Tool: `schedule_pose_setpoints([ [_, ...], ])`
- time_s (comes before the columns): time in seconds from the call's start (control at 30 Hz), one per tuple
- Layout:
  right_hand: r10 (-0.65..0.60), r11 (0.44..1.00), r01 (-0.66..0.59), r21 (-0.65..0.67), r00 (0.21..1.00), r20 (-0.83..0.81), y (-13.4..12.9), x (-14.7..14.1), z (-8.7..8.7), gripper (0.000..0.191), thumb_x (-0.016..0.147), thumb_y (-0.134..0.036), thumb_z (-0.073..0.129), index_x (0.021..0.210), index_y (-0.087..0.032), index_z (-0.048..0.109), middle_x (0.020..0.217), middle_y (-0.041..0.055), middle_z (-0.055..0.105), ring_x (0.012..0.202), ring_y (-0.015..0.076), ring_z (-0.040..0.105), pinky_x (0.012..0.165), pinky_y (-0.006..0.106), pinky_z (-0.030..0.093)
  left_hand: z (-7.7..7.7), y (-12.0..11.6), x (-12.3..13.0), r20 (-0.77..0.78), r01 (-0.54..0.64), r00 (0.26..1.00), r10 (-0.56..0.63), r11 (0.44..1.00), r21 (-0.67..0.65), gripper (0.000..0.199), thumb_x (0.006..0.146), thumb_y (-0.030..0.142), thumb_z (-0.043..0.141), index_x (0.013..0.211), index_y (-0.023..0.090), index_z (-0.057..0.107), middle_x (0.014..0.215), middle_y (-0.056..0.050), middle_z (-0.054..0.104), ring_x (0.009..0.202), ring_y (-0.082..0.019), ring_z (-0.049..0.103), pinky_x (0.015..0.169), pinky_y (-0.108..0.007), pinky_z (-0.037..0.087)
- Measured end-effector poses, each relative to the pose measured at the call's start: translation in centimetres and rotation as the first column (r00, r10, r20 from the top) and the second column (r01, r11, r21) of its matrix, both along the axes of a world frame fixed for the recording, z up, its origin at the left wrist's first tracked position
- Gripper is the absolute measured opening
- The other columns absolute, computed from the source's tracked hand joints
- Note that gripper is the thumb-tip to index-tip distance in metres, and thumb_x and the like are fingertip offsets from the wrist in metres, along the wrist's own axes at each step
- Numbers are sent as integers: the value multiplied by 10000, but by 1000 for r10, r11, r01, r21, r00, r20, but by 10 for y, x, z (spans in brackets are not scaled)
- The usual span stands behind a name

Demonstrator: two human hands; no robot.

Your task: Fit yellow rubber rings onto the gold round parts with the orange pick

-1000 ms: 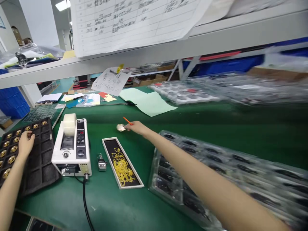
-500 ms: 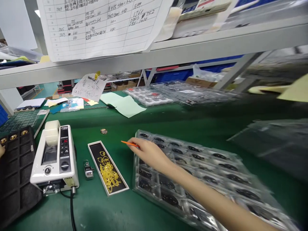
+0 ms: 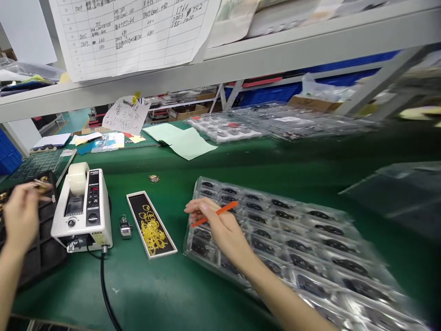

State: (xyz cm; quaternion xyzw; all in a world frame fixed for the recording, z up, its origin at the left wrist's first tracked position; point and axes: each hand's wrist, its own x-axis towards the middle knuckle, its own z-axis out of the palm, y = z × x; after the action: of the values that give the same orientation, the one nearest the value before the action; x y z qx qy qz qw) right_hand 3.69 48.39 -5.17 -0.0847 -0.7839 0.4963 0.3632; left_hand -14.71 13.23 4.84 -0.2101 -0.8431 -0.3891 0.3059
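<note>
An orange stick (image 3: pixel 225 209), slim and flat-looking, is gripped in my right hand (image 3: pixel 223 227). That hand hovers above the left side of a clear plastic tray (image 3: pixel 344 216) whose compartments hold black parts. At the far left, my left hand (image 3: pixel 22 214) pinches a small gold-coloured part (image 3: pixel 42 185), its shape blurred. Beneath that hand lies a black compartment tray (image 3: pixel 44 250) with a few round gold parts along its back row. Between my hands, a shallow white-rimmed box (image 3: pixel 138 220) contains yellow rings (image 3: pixel 151 234).
A white tape dispenser (image 3: pixel 99 197) with its cable stands right of the black tray. Near it lie a small metal counter-like device (image 3: pixel 125 227) and a round metallic piece (image 3: pixel 154 178). Behind are green paper (image 3: pixel 188 142) and a shelf beam (image 3: pixel 138 80); plastic sheeting (image 3: pixel 403 188) lies right.
My left hand has come further into view, lifting a small gold-coloured part above the black tray. My right hand has turned, and the orange stick now points up to the right.
</note>
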Motion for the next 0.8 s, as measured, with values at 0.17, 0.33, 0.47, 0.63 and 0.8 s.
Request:
schedule_pose_setpoints([
  [0.17, 257, 881, -246, -404, 966, -26, -28, -4, -11, 528, 924, -585, 381, 848, -162, 689, 528, -7, 533, 376, 108, 458, 329, 223, 389, -67, 101, 106, 277, 768, 594, -755, 635, 83, 336, 913, 189, 471, 1207, 185, 635, 1056, -99, 742, 842, -192, 732, 798, -319, 597],
  [0.33, 241, 872, -286, -398, 957, -160, -47, 7, -17, 401, 900, -524, 516, 833, -177, 704, 655, 32, 627, 517, 128, 586, 436, 238, 501, -112, 141, 102, 594, 295, 197, -780, 625, 723, 318, 839, 294, 616, 1127, 164, 652, 929, -56, 736, 773, -189, 737, 815, -371, 602],
  [0.47, 310, 914, -326, -242, 945, -103, -59, 16, -20, 218, 897, -368, 587, 853, -204, 725, 751, 46, 686, 642, 161, 662, 573, 286, 577, -113, 138, 94, 536, 87, 156, -830, 552, 829, 319, 772, 210, 670, 1090, 179, 672, 1044, -55, 713, 951, -194, 703, 895, -352, 566],
  [0.63, 313, 934, -312, -172, 950, -24, -72, 20, -25, 211, 921, -329, 553, 895, -213, 728, 772, 50, 722, 680, 176, 688, 637, 311, 589, -109, 132, 102, 513, 149, 153, -845, 532, 833, 329, 796, 238, 656, 1122, 204, 678, 1106, -73, 702, 1047, -224, 667, 884, -357, 569],
  [0.8, 337, 914, -336, -227, 941, -35, -74, 18, -30, 222, 935, -327, 536, 904, -213, 724, 768, 43, 718, 681, 169, 677, 642, 312, 584, -111, 129, 105, 508, 194, 124, -853, 523, 830, 355, 803, 295, 669, 1150, 217, 673, 1102, -75, 713, 1036, -233, 676, 925, -395, 555],
])
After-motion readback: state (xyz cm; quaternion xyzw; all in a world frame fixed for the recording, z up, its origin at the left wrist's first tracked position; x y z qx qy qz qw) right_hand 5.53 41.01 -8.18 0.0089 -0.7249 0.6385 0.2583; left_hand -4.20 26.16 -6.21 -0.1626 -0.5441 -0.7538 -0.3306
